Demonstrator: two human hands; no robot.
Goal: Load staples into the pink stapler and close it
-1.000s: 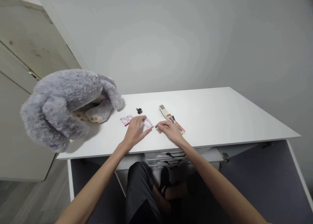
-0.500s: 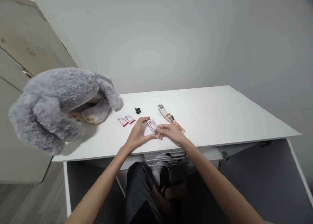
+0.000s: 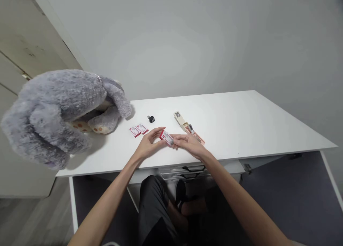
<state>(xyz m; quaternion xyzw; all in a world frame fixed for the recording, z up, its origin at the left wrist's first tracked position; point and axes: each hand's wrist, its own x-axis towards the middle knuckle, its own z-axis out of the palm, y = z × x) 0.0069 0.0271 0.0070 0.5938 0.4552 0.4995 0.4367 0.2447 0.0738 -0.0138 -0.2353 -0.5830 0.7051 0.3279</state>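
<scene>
A small red-and-white box (image 3: pixel 166 137) is held just above the front part of the table, tilted, with its printed face up. My left hand (image 3: pixel 150 143) curls around its red left end with thumb and fingers. My right hand (image 3: pixel 187 144) pinches the right end, and the fingertips partly cover it. Two similar red-and-white boxes (image 3: pixel 138 130) lie side by side to the left of my hands. Past my right hand lies a long cream-coloured case (image 3: pixel 180 118), beside an orange-pink packet (image 3: pixel 198 137) with a dark slim item on it.
A small black object (image 3: pixel 151 119) lies behind the two boxes. A big grey plush toy (image 3: pixel 66 106) leans over the left end of the white table (image 3: pixel 241 121). Below the front edge are drawers with black handles (image 3: pixel 189 169) and open cabinet doors (image 3: pixel 292 192).
The box has turned so its red end shows toward my left hand. My left fingers and thumb have closed in on it, while my right hand keeps its pinch.
</scene>
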